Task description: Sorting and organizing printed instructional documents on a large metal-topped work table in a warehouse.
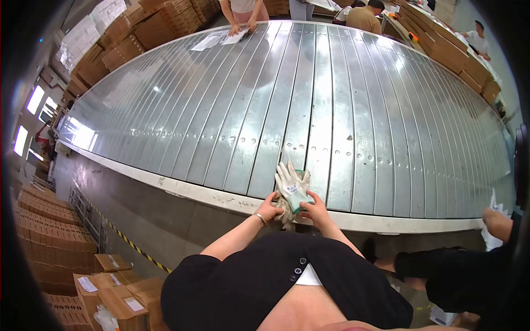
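A white work glove (291, 182) with a green cuff lies palm-flat at the table's near edge, its fingers pointing away from me. Beneath it and hanging toward me is a dirtier, greyish-brown glove (285, 214). My left hand (269, 209) grips the gloves from the left side, thumb and fingers closed at the lower glove. From the right, my right hand (314, 209) pinches the green cuff of the white glove. How the two gloves overlap underneath is partly hidden.
The wide slatted metal table (342, 121) has a pale rim (210, 194). Across it, a person's hands (243, 27) rest by paper sheets (221, 39). A person (464, 270) stands close at right, holding white material (493, 234). Cardboard boxes (124, 303) are stacked lower left.
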Tool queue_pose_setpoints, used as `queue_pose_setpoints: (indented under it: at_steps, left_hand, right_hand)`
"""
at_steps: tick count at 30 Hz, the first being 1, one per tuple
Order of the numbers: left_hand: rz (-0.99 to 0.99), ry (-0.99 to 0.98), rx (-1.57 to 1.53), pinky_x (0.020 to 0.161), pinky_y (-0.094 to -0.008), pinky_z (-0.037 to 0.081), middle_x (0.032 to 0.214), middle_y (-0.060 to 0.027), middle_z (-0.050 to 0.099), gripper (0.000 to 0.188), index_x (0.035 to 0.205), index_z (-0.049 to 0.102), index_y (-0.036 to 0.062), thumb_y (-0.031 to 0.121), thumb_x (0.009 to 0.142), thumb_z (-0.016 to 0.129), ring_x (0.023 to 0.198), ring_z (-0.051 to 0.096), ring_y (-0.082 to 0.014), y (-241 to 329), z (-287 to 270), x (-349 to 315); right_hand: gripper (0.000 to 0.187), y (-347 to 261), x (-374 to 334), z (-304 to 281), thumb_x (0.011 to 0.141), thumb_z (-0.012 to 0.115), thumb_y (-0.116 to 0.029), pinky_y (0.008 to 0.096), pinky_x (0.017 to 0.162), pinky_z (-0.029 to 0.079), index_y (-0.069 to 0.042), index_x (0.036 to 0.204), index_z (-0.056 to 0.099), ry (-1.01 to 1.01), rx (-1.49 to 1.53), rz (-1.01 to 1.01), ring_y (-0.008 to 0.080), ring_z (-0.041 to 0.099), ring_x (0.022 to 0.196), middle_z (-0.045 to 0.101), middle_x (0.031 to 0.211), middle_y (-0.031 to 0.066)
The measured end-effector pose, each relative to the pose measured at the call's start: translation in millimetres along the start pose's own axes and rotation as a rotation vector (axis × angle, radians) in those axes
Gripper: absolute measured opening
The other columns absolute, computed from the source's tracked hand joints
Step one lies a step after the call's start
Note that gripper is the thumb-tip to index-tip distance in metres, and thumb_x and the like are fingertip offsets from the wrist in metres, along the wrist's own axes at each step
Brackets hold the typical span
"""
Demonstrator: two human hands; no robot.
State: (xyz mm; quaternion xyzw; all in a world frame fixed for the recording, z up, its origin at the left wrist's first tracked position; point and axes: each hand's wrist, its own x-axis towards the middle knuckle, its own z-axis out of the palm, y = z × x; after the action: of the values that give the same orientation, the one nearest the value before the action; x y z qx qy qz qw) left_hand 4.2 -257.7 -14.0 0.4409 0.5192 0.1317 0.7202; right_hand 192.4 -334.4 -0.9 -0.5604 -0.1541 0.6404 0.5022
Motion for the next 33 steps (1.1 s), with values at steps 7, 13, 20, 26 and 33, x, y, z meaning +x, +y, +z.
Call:
queue_pose_setpoints:
  at_steps: [7,13,20,26,33]
  left_hand:
    - [0.223,0.071,0.212,0.043,-0.0244,0.037,0.068,-0.0036,0.052,0.083,0.134,0.026,0.0102,-0.003,0.059,0.057,0.049,0.044,-0.0095,8,10,4]
    - [0.276,0.235,0.918,0.062,-0.0319,0.047,0.077,-0.0115,0.058,0.065,0.126,0.041,0.0168,0.000,0.065,0.056,0.070,0.056,-0.0214,77,-34,-27]
    - [0.527,0.723,1.544,0.078,-0.0417,0.041,0.108,-0.0171,0.050,0.035,0.108,0.053,0.0086,0.014,0.074,0.051,0.097,0.050,-0.0300,89,-38,-9]
    - [0.572,0.205,1.547,0.093,-0.0417,0.034,0.130,-0.0226,0.031,0.066,0.120,0.042,0.0032,0.032,0.067,0.067,0.123,0.026,-0.0353,-7,18,-46]
    - [1.015,0.239,1.230,0.086,-0.0396,0.041,0.109,-0.0183,0.054,0.027,0.100,0.056,0.0063,0.010,0.074,0.049,0.103,0.050,-0.0328,-40,-32,-23]
  right_hand:
    - [0.039,17,22,-48,0.070,0.055,-0.001,0.0285,0.058,0.048,-0.009,0.108,0.055,0.185,-0.075,-0.153,0.0147,0.056,0.068,0.057,0.082,0.0049]
    - [0.031,-19,26,-112,0.073,0.053,-0.009,0.0281,0.072,0.044,0.002,0.102,0.056,0.471,-0.414,-0.551,0.0186,0.056,0.079,0.061,0.088,0.0133]
    - [0.027,6,3,-146,0.073,0.052,-0.002,0.0280,0.070,0.044,0.003,0.099,0.055,0.654,-0.407,-0.466,0.0164,0.054,0.077,0.058,0.085,0.0101]
    - [0.026,23,-6,-126,0.070,0.049,-0.001,0.0286,0.068,0.044,0.002,0.095,0.057,0.669,-0.222,-0.416,0.0171,0.055,0.073,0.058,0.085,0.0118]
    - [0.026,13,6,-71,0.068,0.048,-0.004,0.0339,0.073,0.043,-0.003,0.092,0.058,0.691,-0.604,-0.511,0.0278,0.056,0.077,0.058,0.083,0.0168]
